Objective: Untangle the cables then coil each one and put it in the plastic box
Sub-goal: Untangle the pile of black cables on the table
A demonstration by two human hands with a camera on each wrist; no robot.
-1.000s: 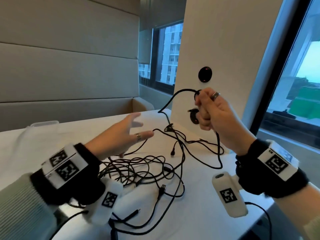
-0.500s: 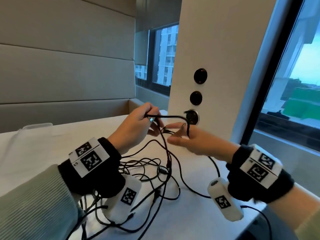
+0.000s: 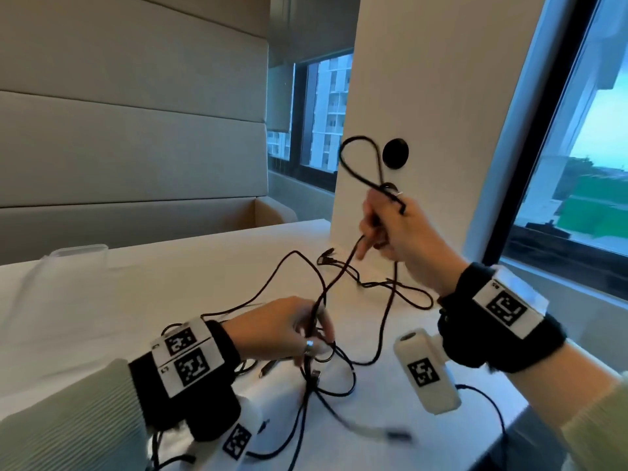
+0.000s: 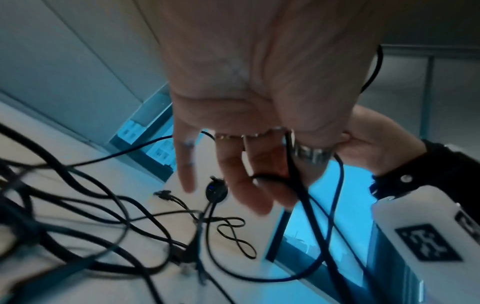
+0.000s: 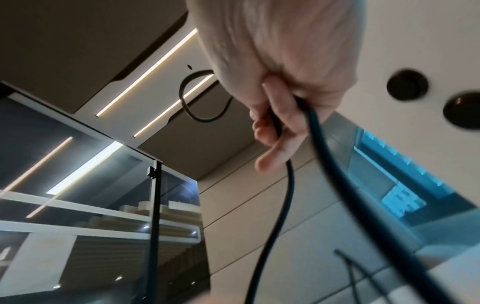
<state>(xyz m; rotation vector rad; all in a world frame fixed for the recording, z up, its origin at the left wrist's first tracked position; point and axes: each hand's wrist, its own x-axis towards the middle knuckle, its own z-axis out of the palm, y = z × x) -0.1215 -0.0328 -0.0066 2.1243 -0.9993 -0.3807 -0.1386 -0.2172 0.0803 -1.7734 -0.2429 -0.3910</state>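
Several black cables lie tangled on the white table. My right hand is raised in front of the pillar and grips one black cable, whose loop stands above the fist; two strands hang down from it. My left hand is low over the tangle. It holds a strand of that cable, which runs between its fingers. The clear plastic box sits at the table's far left. I cannot see inside it.
A white pillar with round black sockets stands at the table's far right corner, just behind my right hand. Windows run along the right side, and the table edge is close on the right. A padded wall lies behind the table.
Both hands were together on the cable near the pillar. My right hand has risen with a loop of cable, and my left hand has dropped to the tangle.
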